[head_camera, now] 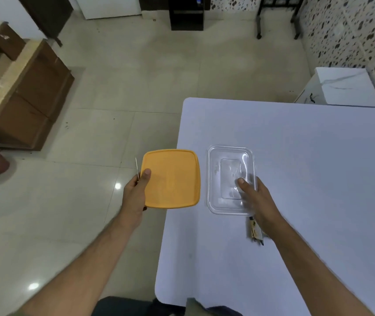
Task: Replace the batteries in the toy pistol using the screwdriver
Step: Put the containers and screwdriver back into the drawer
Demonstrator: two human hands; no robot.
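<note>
Holding an orange lid (173, 179) in the left hand (135, 195), out past the table's left edge, over the shiny floor (104, 142). Thumb on top of the lid, other fingers hidden under it. Also pinched in that same hand, a thin metal rod (137, 167) poking up beside the lid, maybe the screwdriver, too small to tell for sure.

Sitting on the pale blue table (307, 156), a clear plastic box (230, 179), just beside the lid but not touching it. Nothing to see inside the box, only its see-through bottom. Gripping the box's near right side with the right hand (259, 201), thumb inside the box, fingers wrapped around the outer wall.

Under the right hand, flat on the table, a small black and cream thing (255, 231), mostly hidden, can't tell what. No toy pistol anywhere in view.

Far right, past the table, a white box (346, 87).
</note>
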